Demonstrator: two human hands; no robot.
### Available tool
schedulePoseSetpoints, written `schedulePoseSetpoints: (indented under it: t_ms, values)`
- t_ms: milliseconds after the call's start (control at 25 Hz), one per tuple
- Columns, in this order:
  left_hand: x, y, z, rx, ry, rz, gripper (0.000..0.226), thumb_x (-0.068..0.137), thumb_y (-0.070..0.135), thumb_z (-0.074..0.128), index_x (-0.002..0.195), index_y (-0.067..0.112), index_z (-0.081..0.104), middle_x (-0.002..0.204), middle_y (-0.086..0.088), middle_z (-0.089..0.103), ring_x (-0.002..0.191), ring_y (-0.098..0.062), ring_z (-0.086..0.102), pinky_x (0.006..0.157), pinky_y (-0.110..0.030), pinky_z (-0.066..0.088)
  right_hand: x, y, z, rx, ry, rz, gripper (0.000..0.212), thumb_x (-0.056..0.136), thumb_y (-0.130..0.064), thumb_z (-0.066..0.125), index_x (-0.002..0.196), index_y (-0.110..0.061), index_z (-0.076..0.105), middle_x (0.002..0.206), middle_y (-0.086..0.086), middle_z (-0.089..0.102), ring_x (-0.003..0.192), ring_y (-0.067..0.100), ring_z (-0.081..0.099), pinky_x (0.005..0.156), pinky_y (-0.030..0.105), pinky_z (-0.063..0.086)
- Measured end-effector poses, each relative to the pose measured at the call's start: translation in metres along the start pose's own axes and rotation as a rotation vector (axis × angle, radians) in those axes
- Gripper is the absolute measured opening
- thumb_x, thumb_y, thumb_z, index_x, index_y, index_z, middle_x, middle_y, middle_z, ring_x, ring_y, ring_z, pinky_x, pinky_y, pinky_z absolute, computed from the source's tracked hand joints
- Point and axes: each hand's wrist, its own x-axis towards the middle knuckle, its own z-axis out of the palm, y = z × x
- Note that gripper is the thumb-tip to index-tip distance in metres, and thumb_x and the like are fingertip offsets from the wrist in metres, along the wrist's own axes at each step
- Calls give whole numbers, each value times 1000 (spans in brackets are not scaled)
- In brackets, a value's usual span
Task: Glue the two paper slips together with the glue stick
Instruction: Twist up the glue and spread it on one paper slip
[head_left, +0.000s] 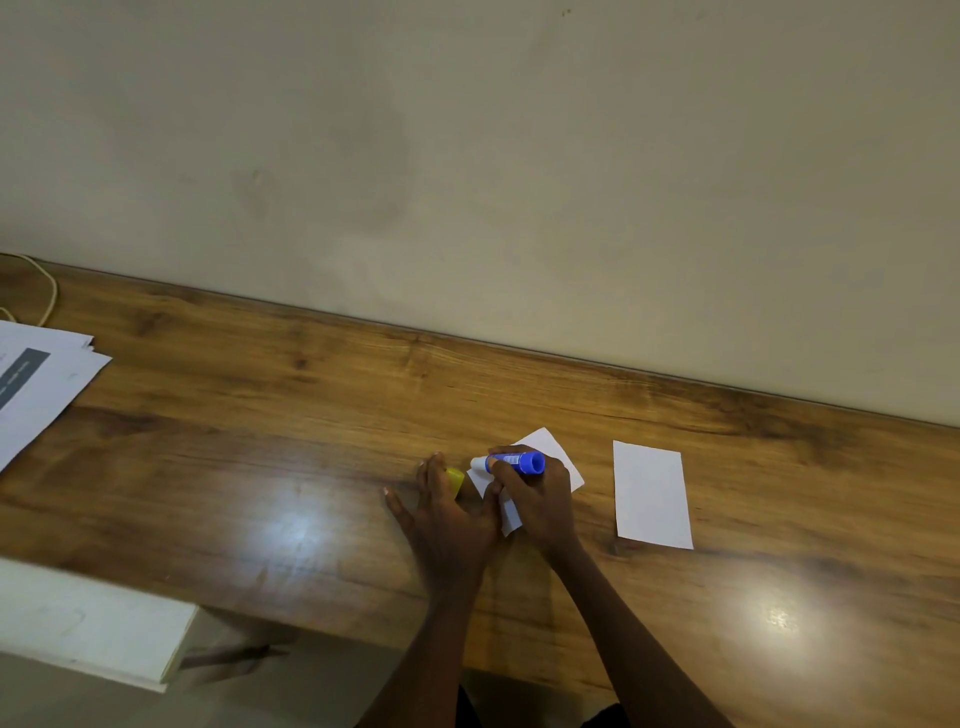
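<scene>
- The near paper slip (545, 448) is largely covered by the right hand (535, 499).
- The yellow cap (455, 480) is half hidden behind the left hand (447, 514).
- The printed sheets (41, 384) are cut off by the left edge.
- The glue stick (511, 462) label is too small to be read.

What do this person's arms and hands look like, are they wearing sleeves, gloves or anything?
Nothing shows on them: both forearms are bare right to the picture's bottom edge. The left hand and right hand wear no gloves, and no ring, watch or bracelet is visible.
</scene>
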Motion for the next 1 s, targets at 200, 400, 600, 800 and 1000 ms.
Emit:
schedulePoseSetpoints:
  t_ms: [200, 400, 600, 800, 1000]
  values:
    - [0, -1, 0, 6, 11, 11, 54, 80, 34, 54, 124, 4, 45, 124, -18, 58, 111, -36, 58, 115, -52, 4, 3, 1, -2, -92, -72, -29, 21, 81, -14, 63, 97, -1, 62, 89, 11, 64, 74, 13, 53, 72, 11, 41]
    - [-1, 1, -2, 8, 2, -2, 65, 74, 44, 45, 126, 4, 44, 125, -18, 57, 114, -35, 56, 115, -49, 2, 4, 5, -9, -151, -119, -106, 23, 80, -13, 64, 101, -3, 64, 96, 11, 67, 78, 11, 55, 74, 6, 41]
    - [-1, -1, 0, 29, -8, 13, 66, 75, 40, 64, 126, 3, 43, 126, -19, 57, 113, -36, 56, 115, -47, 5, 6, 11, -19, -270, -94, -236, 28, 79, -10, 65, 106, -5, 63, 104, 15, 69, 79, 8, 55, 68, 2, 42]
    - [0, 0, 1, 45, 0, -2, 67, 74, 37, 68, 126, 4, 43, 126, -19, 57, 113, -36, 56, 116, -45, 5, 11, 21, -37, -330, 57, -252, 34, 78, -10, 66, 111, -3, 60, 108, 18, 68, 83, 17, 58, 74, 20, 45]
    - [0, 0, 1, 57, 7, -5, 66, 73, 36, 68, 126, 4, 44, 126, -20, 57, 113, -37, 56, 116, -45, 5, 8, 28, -45, -416, 133, -236, 42, 76, -11, 69, 115, -2, 57, 115, 19, 65, 99, 33, 62, 88, 36, 46]
